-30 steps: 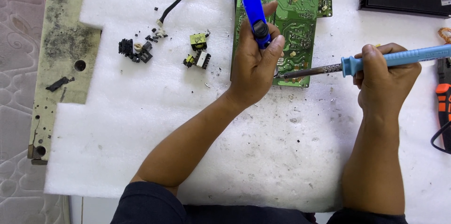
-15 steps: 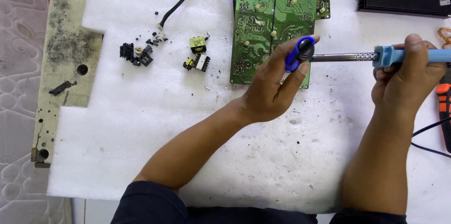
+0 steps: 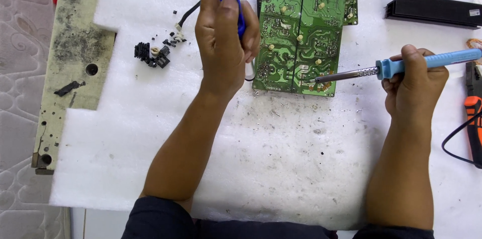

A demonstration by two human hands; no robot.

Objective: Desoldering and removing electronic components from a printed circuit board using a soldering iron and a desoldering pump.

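My white foam sheet point(image 3: 281, 169) carries everything: the green circuit board point(image 3: 301, 33) at upper centre, small black parts point(image 3: 150, 54) at upper left, a black bar point(image 3: 432, 11) at upper right, solder crumbs scattered below the board.

A white foam sheet with a stepped left edge point(image 3: 281, 179), speckled with dark debris, covers the work surface under even, bright light, beside a worn beige board with drilled holes point(image 3: 68, 68), which rests over a pale quilted fabric with a swirl pattern point(image 3: 17, 118) at far left.
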